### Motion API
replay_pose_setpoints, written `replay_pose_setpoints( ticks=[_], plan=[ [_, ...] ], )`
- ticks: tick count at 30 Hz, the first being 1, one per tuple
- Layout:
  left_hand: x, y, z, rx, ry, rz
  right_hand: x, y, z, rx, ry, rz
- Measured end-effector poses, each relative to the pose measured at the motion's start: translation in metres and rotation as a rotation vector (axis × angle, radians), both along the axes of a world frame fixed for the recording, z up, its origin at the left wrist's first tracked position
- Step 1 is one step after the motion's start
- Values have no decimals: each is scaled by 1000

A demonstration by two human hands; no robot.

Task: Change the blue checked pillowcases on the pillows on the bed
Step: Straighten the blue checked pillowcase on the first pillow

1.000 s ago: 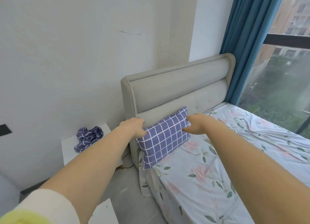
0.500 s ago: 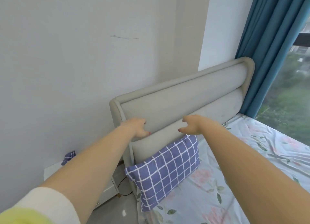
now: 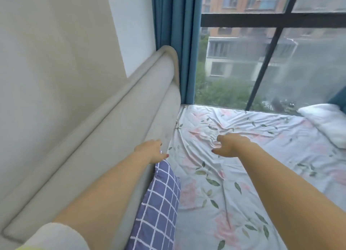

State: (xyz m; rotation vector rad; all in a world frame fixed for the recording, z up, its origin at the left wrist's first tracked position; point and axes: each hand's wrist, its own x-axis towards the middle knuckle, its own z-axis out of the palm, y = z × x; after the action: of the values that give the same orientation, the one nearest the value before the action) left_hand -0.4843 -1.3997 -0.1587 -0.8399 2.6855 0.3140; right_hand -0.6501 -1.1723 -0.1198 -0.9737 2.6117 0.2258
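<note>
View has swung right since half a second ago, toward the window (image 3: pixel 262 62), and both hands have gone past the checked pillow (image 3: pixel 159 208). Bed (image 3: pixel 243 184): floral sheet, rumpled. Headboard (image 3: pixel 121 137) runs down the left. Checked pillow stands on edge against it, under the left forearm. White pillow (image 3: pixel 327 122) lies far right by the window, cut by the frame edge; looks uncased, can't confirm. Left hand (image 3: pixel 149 152) empty, fingers loose, close to the headboard. Right hand (image 3: pixel 227 144) empty, fingers half curled, over the sheet. My read: pillows are light and soft and collapse under grip, cotton case not slick. Take one by two corners, or pinch the case's open end and pull the fill out.
</note>
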Motion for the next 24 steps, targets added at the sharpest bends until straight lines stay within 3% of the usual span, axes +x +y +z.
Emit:
replay_pose_setpoints(
  ticks=[5,12,19,24],
  plan=[
    [-52,-3,-51,55,-62,-177,21,27,-40,-55,-22,-222],
    [-72,99,-111,49,-117,-535,45,124,-101,130,-32,-412],
    [-57,133,-177,4,-149,-447,59,134,-194,20,-83,-343],
    [-26,159,-285,-70,-116,-396,85,136,-316,-104,-36,-351]
  ],
)
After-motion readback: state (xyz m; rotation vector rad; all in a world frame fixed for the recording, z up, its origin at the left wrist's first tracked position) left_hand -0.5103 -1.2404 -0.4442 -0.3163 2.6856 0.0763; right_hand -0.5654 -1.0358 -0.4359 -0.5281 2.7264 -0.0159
